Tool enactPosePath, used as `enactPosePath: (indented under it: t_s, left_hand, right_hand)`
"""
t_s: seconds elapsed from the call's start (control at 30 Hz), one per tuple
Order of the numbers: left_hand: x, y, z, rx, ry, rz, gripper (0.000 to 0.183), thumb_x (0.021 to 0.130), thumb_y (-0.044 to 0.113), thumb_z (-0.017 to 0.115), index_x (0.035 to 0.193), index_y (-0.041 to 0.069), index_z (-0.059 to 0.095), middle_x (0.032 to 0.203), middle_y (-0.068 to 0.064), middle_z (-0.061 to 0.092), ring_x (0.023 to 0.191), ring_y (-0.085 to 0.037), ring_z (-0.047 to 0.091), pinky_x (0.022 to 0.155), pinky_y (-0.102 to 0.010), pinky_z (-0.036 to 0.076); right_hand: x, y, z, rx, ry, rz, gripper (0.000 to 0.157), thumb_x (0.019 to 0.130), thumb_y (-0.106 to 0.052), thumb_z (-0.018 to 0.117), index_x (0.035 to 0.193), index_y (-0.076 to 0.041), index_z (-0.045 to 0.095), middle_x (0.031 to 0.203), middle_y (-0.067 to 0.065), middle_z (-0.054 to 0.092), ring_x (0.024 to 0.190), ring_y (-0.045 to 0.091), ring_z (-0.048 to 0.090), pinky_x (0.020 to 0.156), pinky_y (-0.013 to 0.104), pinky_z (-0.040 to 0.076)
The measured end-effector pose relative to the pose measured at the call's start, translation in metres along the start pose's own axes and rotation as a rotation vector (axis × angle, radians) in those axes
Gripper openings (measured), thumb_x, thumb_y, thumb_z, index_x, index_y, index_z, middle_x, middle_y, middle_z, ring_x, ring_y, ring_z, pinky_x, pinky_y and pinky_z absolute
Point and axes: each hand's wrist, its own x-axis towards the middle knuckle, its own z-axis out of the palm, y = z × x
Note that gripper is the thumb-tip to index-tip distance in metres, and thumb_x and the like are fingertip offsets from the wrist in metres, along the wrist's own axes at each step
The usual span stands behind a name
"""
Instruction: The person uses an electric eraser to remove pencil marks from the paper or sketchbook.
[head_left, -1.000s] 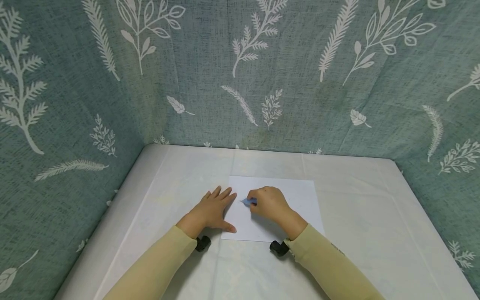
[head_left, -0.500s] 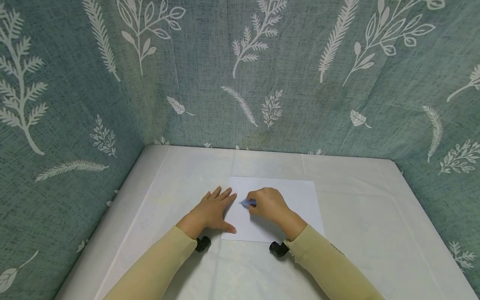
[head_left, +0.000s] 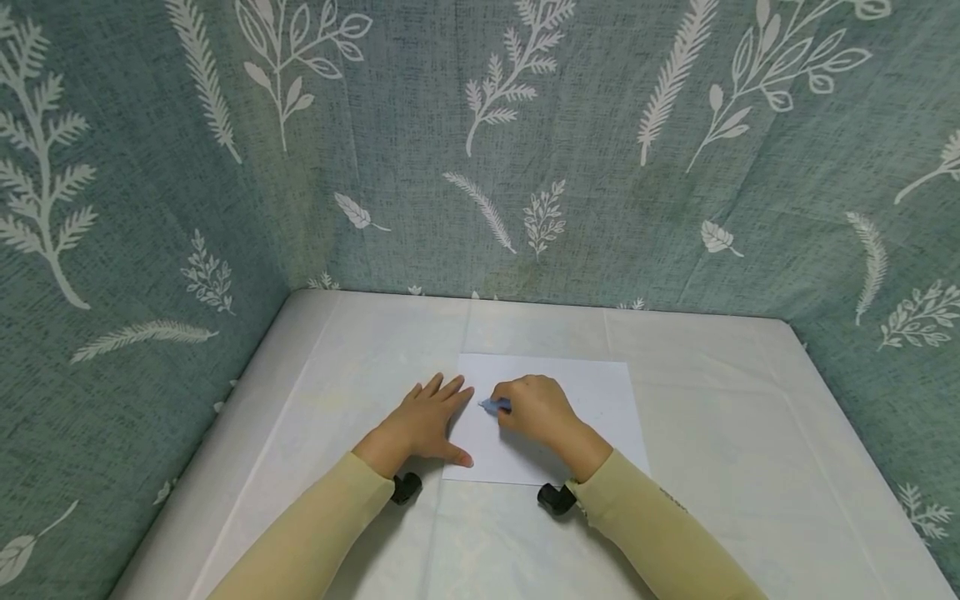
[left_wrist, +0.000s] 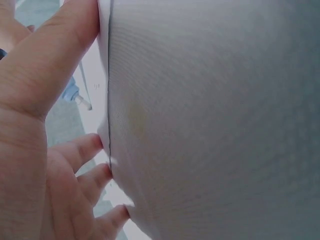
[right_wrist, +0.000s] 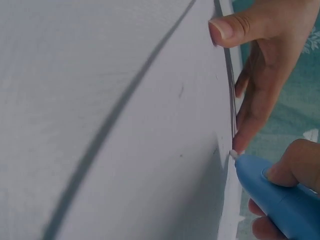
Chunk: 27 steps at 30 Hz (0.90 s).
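My right hand grips a blue electric eraser, its white tip pointing left at the paper's surface. In the right wrist view a finger presses the button on the blue body, and the tip is at or just above the sheet; contact is hard to tell. My left hand rests spread over the left edge of the white paper, fingers straight and thumb apart. A few small marks show on the sheet. Beyond my left hand, the left wrist view catches the eraser's pale tip.
The paper lies on a table with a white cloth. Green leaf-patterned fabric hangs behind and at both sides. Black wrist devices sit under both sleeves.
Since a second ago, the right hand and the eraser have shifted slightly left, toward the left fingers. The left hand stays in place.
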Motion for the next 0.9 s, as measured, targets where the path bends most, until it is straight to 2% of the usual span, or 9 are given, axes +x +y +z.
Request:
enactPosePath:
  t_s: [0.57, 0.9]
  left_hand:
    - [0.0014, 0.0005, 0.0009, -0.002, 0.002, -0.007, 0.117, 0.066, 0.071, 0.079, 0.159, 0.018, 0.031, 0.167, -0.006, 0.018, 0.152, -0.039, 0.011, 0.119, -0.060, 0.015]
    - [0.0010, 0.0006, 0.0012, -0.002, -0.005, -0.011, 0.118, 0.066, 0.072, 0.078, 0.159, 0.019, 0.030, 0.167, -0.005, 0.017, 0.152, -0.038, 0.010, 0.119, -0.060, 0.014]
  right_hand:
    - [0.0003, -0.0008, -0.0002, 0.007, 0.008, -0.036, 0.019, 0.082, -0.019, 0.082, 0.100, -0.015, 0.079, 0.094, 0.001, 0.077, 0.085, 0.020, 0.073, 0.074, 0.037, 0.058]
    - [0.0012, -0.0013, 0.0004, -0.011, 0.010, 0.005, 0.019, 0.083, -0.020, 0.081, 0.101, -0.016, 0.079, 0.096, 0.001, 0.077, 0.086, 0.021, 0.073, 0.075, 0.038, 0.058]
